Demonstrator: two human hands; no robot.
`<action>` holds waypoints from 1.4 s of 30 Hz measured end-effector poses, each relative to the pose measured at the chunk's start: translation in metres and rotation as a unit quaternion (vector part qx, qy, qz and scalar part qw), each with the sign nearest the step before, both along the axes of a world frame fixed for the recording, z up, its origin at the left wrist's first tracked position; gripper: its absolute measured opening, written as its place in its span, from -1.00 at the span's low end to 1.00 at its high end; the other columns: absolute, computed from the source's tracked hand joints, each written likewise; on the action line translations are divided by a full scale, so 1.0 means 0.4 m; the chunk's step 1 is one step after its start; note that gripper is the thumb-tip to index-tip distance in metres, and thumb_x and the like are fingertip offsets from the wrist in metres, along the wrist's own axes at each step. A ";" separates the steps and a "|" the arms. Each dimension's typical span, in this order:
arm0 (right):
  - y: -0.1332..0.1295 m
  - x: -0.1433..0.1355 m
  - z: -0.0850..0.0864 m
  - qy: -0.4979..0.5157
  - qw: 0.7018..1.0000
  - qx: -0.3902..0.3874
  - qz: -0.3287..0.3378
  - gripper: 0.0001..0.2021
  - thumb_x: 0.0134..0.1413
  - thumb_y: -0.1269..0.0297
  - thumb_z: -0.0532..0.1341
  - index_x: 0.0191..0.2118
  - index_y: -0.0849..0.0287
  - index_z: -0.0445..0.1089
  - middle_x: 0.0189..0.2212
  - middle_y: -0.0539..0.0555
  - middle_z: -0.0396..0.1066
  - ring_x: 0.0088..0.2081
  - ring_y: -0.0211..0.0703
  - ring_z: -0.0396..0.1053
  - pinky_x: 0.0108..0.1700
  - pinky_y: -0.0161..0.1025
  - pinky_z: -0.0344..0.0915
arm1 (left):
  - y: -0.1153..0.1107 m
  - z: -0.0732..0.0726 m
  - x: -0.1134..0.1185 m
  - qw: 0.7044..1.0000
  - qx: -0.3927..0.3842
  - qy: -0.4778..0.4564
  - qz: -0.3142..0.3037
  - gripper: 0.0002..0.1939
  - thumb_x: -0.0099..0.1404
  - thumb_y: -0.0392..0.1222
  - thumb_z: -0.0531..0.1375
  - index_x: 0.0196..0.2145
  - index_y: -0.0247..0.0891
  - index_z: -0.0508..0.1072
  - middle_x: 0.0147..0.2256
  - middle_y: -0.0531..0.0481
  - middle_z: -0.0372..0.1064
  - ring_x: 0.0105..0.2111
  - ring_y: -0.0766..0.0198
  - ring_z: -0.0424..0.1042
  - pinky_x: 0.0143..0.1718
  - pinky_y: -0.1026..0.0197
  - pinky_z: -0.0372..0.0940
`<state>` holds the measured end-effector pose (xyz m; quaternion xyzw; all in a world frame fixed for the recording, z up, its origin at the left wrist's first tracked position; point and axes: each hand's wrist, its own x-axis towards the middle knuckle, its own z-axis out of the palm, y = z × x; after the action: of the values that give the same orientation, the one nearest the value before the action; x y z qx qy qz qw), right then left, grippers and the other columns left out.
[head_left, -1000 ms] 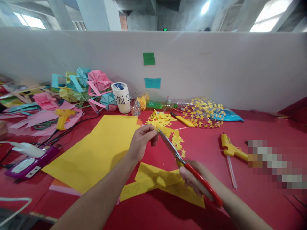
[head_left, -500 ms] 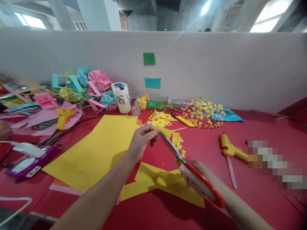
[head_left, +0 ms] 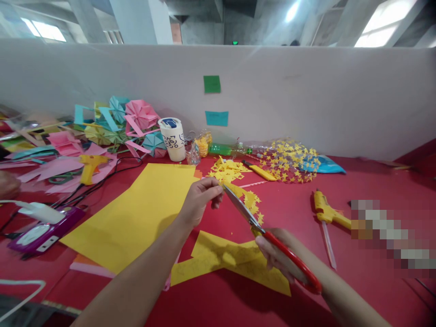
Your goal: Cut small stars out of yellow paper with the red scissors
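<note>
My left hand (head_left: 203,200) is pinched around a small yellow paper piece, mostly hidden by the fingers, at mid-table. The blade tips of the red-handled scissors (head_left: 293,258) meet that piece at my fingertips. My right hand (head_left: 277,254) grips the scissors' handles, with the blades pointing up and left. Below both hands lie yellow paper strips (head_left: 204,268), crossing one another. Cut yellow stars (head_left: 252,202) rest on the red table just behind the blades. Large yellow sheets (head_left: 136,218) lie under and left of my left forearm.
Yellow scraps (head_left: 227,170), a yellow cutter (head_left: 262,171) and a white cup (head_left: 172,140) stand or lie farther back. A glue gun (head_left: 325,210) is on the right. Another glue gun (head_left: 89,169), a purple power strip (head_left: 44,231) and another person's hand (head_left: 8,184) are left.
My left hand has shifted very slightly left, and the scissors' blades look slightly more closed. The other person's hand at the left edge has moved a little to the right.
</note>
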<state>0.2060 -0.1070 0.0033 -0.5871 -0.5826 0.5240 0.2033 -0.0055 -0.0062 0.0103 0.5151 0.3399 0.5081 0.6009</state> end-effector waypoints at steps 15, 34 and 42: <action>0.000 -0.001 0.005 -0.005 1.000 -0.002 0.009 -0.43 0.03 -0.33 0.15 -0.55 0.12 0.10 -0.73 -0.13 0.14 -0.77 -0.43 0.08 -0.77 -0.48 -0.04 | 0.007 -0.011 -0.008 1.000 -0.006 -0.004 0.001 -0.84 0.11 -0.18 0.23 -0.56 -0.28 0.43 -0.64 0.07 0.31 -0.65 0.41 0.27 -0.68 0.38 0.12; 0.009 0.004 -0.012 0.055 0.997 -0.040 0.022 -0.52 -0.03 -0.21 0.28 -0.54 0.10 0.19 -0.71 -0.09 0.16 -0.71 -0.30 0.15 -0.65 -0.34 0.07 | -0.011 -0.006 0.003 0.997 0.052 0.061 -0.020 -0.77 0.21 -0.15 0.22 -0.56 -0.27 0.40 -0.62 0.10 0.25 -0.64 0.43 0.21 -0.59 0.35 0.14; 0.000 -0.006 -0.039 0.068 0.997 -0.031 0.002 -0.44 0.01 -0.35 0.14 -0.52 0.12 0.17 -0.78 -0.15 0.11 -0.81 -0.41 0.02 -0.75 -0.42 -0.05 | -0.012 -0.009 0.013 0.993 0.099 0.059 0.034 -0.78 0.18 -0.19 0.26 -0.58 -0.30 0.45 -0.28 -0.01 0.37 -0.55 0.48 0.29 -0.56 0.36 0.18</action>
<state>0.2035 -0.1070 -0.0122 -0.5551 -0.5520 0.5807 0.2235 -0.0005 -0.0108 0.0068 0.5893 0.3403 0.5278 0.5082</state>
